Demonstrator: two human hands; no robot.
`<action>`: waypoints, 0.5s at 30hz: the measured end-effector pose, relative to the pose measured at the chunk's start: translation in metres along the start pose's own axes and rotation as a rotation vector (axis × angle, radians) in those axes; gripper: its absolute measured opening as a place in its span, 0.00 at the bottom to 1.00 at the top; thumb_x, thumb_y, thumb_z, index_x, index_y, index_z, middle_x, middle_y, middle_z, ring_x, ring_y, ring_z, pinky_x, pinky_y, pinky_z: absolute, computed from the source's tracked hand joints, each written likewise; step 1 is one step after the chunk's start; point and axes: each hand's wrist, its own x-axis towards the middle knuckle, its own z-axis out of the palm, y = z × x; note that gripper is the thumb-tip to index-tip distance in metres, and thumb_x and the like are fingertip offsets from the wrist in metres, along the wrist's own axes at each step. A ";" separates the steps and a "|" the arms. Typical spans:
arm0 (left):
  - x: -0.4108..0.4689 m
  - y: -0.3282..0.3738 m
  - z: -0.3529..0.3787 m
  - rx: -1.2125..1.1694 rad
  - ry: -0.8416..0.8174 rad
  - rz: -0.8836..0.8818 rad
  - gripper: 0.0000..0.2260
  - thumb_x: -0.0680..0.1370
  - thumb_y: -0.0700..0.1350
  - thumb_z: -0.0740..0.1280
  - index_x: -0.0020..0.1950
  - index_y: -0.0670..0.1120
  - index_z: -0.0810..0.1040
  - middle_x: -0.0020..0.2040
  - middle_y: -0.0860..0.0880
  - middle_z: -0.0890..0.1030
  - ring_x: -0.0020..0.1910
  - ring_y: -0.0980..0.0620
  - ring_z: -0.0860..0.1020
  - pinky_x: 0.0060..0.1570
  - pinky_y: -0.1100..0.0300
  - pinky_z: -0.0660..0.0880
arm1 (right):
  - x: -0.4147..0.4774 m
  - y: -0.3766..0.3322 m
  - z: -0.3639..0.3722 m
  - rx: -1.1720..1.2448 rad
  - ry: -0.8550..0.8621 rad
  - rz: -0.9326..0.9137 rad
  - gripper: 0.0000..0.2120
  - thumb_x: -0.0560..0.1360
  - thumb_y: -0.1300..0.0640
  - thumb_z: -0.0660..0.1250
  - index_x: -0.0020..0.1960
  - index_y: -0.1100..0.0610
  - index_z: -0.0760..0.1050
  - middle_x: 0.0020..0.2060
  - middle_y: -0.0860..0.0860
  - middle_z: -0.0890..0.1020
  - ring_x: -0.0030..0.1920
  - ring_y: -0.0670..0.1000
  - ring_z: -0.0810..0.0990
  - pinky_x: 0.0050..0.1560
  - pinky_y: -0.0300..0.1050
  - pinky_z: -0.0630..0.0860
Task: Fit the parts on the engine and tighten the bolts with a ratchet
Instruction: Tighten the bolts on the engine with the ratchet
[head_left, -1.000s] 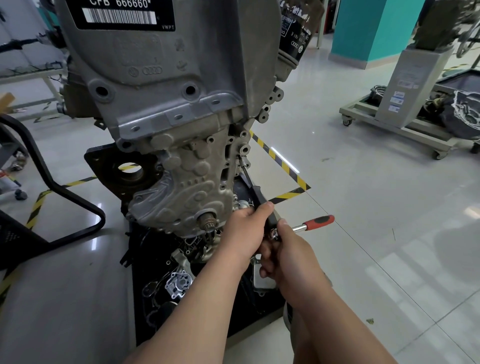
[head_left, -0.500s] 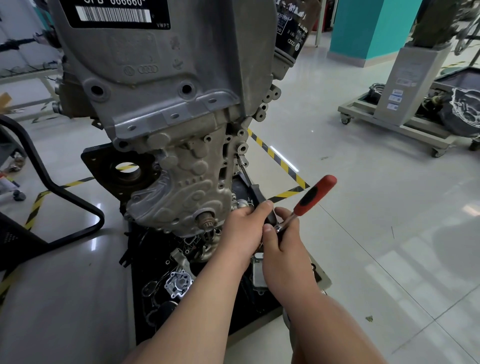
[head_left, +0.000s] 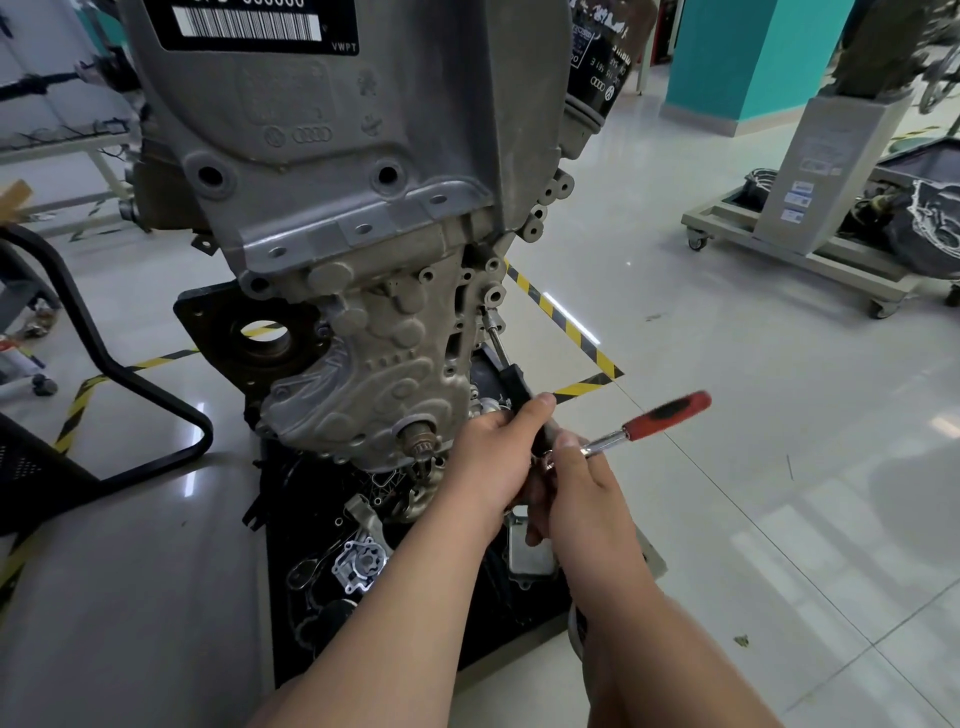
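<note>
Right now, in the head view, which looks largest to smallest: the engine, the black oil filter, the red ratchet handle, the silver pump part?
1. engine
2. black oil filter, partly cropped
3. red ratchet handle and silver pump part look alike; the handle is blurred.

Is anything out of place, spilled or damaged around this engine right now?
Nothing looks spilled or broken. The only untidy spot is the black tray under the engine, where loose metal parts lie jumbled.
</note>
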 end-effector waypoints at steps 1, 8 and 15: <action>0.000 0.000 0.000 -0.009 -0.016 -0.004 0.19 0.72 0.59 0.70 0.41 0.42 0.81 0.26 0.49 0.75 0.22 0.52 0.72 0.24 0.65 0.68 | 0.001 -0.001 -0.001 0.061 -0.012 0.055 0.19 0.81 0.43 0.52 0.49 0.55 0.74 0.31 0.47 0.76 0.31 0.47 0.74 0.34 0.43 0.73; -0.002 0.000 0.004 -0.019 -0.057 -0.023 0.19 0.75 0.57 0.68 0.45 0.39 0.77 0.19 0.44 0.70 0.15 0.48 0.67 0.18 0.64 0.66 | 0.003 -0.008 -0.002 0.349 -0.088 0.176 0.22 0.83 0.47 0.53 0.38 0.59 0.72 0.23 0.52 0.70 0.20 0.50 0.64 0.23 0.43 0.68; 0.002 -0.004 0.005 -0.047 0.019 0.016 0.17 0.72 0.55 0.71 0.39 0.41 0.78 0.28 0.48 0.75 0.21 0.50 0.71 0.22 0.64 0.68 | 0.003 -0.003 -0.003 0.130 -0.041 0.116 0.22 0.81 0.45 0.53 0.37 0.58 0.71 0.24 0.51 0.73 0.22 0.49 0.69 0.26 0.42 0.71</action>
